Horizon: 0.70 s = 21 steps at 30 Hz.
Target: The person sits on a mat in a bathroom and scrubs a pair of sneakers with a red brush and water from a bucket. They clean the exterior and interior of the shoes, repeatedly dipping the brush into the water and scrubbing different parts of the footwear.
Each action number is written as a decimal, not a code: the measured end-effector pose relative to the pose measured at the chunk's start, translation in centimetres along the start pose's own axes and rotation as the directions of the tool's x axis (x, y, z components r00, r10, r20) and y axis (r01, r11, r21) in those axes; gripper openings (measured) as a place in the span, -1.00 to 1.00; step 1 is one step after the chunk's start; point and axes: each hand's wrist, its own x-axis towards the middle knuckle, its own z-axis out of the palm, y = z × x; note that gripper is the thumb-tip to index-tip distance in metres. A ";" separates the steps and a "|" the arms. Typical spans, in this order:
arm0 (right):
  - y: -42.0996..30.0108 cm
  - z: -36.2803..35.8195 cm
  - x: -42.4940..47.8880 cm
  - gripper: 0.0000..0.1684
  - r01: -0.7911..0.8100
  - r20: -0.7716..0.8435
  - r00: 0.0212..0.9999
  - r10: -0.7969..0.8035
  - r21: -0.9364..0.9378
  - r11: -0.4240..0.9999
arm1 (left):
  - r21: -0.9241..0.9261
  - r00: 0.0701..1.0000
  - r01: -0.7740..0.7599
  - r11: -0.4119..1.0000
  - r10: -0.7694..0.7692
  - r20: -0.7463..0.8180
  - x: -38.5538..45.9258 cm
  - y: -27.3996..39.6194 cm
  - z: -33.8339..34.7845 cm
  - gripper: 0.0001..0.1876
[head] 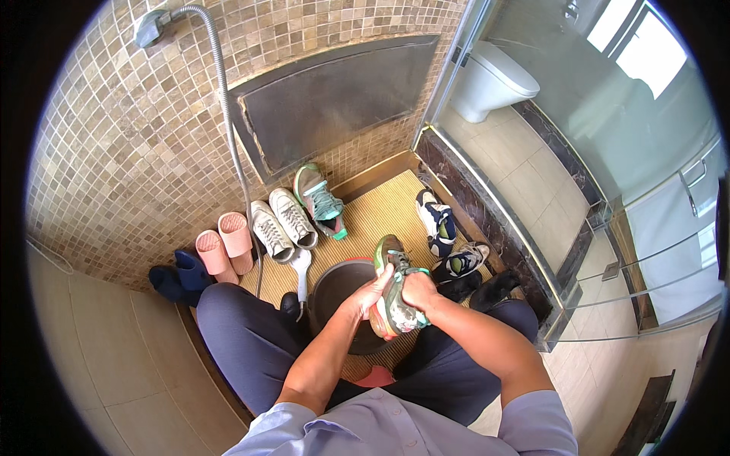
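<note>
A multicoloured sneaker (pixel 395 302) with turquoise laces is held between both hands above a dark round basin (pixel 333 296). My left hand (pixel 372 293) grips its side near the sole. My right hand (pixel 419 292) is at the shoe's opening, its fingers partly hidden by the upper and the laces. The similar sneaker (pixel 319 199) stands near the tiled wall, toe away from me. Left of the basin lies a white shower head (pixel 301 262) with its face turned up or down, I cannot tell which.
White sneakers (pixel 283 222), pink slides (pixel 225 242) and navy slippers (pixel 185 273) line the wall. On the right lie navy-and-white sneakers (pixel 436 222) and black shoes (pixel 493 286). A metal hose (pixel 228 114) hangs down the wall. A marble curb (pixel 485 211) and glass panels border the ribbed mat (pixel 376 199).
</note>
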 end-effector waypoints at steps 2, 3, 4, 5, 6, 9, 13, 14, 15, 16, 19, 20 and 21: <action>1.7 3.0 0.1 -0.67 -0.041 0.012 0.999 0.042 -0.053 0.998 | 0.015 1.000 0.008 1.000 -0.008 -0.004 -0.7 0.6 2.0 0.06; 1.3 3.0 0.1 -0.67 -0.047 -0.032 0.998 0.047 -0.003 0.999 | 0.012 1.000 -0.010 1.000 0.010 -0.018 -0.8 0.5 1.8 0.05; 1.0 3.1 -0.1 -0.67 -0.051 -0.074 0.996 0.054 0.048 0.998 | 0.009 0.999 -0.027 1.000 0.027 -0.031 -0.8 0.2 1.7 0.04; 0.8 3.0 -0.1 -0.67 -0.048 -0.118 0.991 0.059 0.096 0.994 | 0.000 0.997 -0.061 0.998 0.061 -0.046 -0.8 0.1 1.6 0.01; 0.1 2.5 -0.4 -0.66 -0.080 -0.187 0.975 0.118 0.197 0.977 | -0.009 0.994 -0.095 0.995 0.094 -0.062 -0.8 0.0 1.5 -0.02; -0.9 -0.3 -1.6 -0.65 -0.183 -0.169 0.955 0.245 0.313 0.932 | -0.011 0.979 -0.177 0.984 0.174 -0.105 -0.9 0.1 1.1 -0.08; -0.2 -2.0 -2.6 -0.69 -0.084 -0.208 0.933 0.293 0.667 0.740 | -0.042 0.975 -0.205 0.978 0.200 -0.092 -0.5 0.6 -0.2 -0.05; 0.0 -1.7 -2.4 -0.71 -0.029 -0.207 0.934 0.290 0.768 0.640 | -0.052 0.981 -0.187 0.981 0.184 -0.066 -0.4 0.7 -0.4 -0.04; -0.4 -2.6 -2.3 -0.72 -0.087 -0.097 0.951 0.294 0.828 0.553 | -0.066 0.985 -0.171 0.983 0.168 -0.044 -0.3 0.6 -0.8 -0.02; -0.8 -3.5 -2.3 -0.73 -0.156 0.014 0.955 0.296 0.872 0.464 | -0.080 0.987 -0.157 0.984 0.156 -0.029 -0.1 0.2 -1.1 -0.01; 0.2 -2.2 -1.3 -0.71 -0.121 -0.056 0.977 0.206 0.650 0.750 | -0.078 0.993 -0.116 0.990 0.117 0.008 0.1 -0.2 -0.4 0.02; 0.8 -2.2 -1.0 -0.59 -0.209 0.087 0.978 0.192 0.521 0.828 | -0.061 0.995 -0.103 0.993 0.103 0.010 0.0 -0.1 0.0 0.02; 0.3 -2.8 -0.9 -0.58 -0.235 0.105 0.972 0.211 0.508 0.829 | -0.038 0.994 -0.110 0.993 0.109 -0.019 -0.5 -0.1 0.5 0.02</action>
